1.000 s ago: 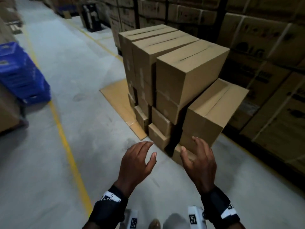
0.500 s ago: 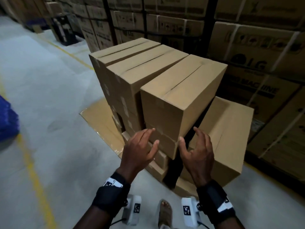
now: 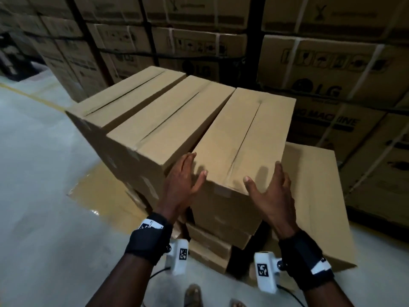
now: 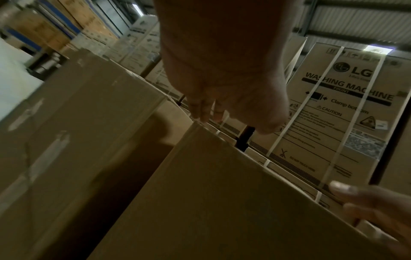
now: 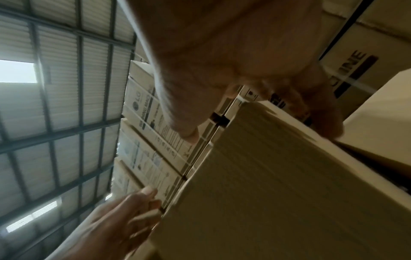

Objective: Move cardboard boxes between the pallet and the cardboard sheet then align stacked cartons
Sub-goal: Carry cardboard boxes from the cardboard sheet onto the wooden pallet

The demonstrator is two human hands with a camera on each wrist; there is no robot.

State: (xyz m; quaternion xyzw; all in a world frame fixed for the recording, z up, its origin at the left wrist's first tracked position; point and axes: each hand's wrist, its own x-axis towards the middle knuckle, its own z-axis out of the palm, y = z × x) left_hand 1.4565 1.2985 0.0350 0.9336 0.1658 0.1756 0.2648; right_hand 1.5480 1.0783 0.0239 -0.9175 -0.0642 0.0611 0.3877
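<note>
Plain brown cartons are stacked on a cardboard sheet [image 3: 97,187] lying on the floor. The nearest top carton [image 3: 243,134] has its short end toward me. My left hand [image 3: 183,180] is at its near left corner, fingers straight along the left side and thumb over the top. At the near right corner my right hand [image 3: 272,191] has its thumb on top and its fingers at the right edge. In the left wrist view the carton [image 4: 222,202] lies under the left hand [image 4: 222,88]. In the right wrist view the carton [image 5: 278,176] is below the right hand [image 5: 244,70].
Two more top cartons [image 3: 172,116] lie side by side to the left. A lower carton [image 3: 314,196] leans at the right of the stack. Strapped washing-machine cartons [image 3: 321,69] form a wall behind. Grey floor with a yellow line [image 3: 28,94] spreads left. My foot [image 3: 193,295] is below.
I have stepped close to the stack. Both hands rose from low in front of it to the near corners of the nearest top carton.
</note>
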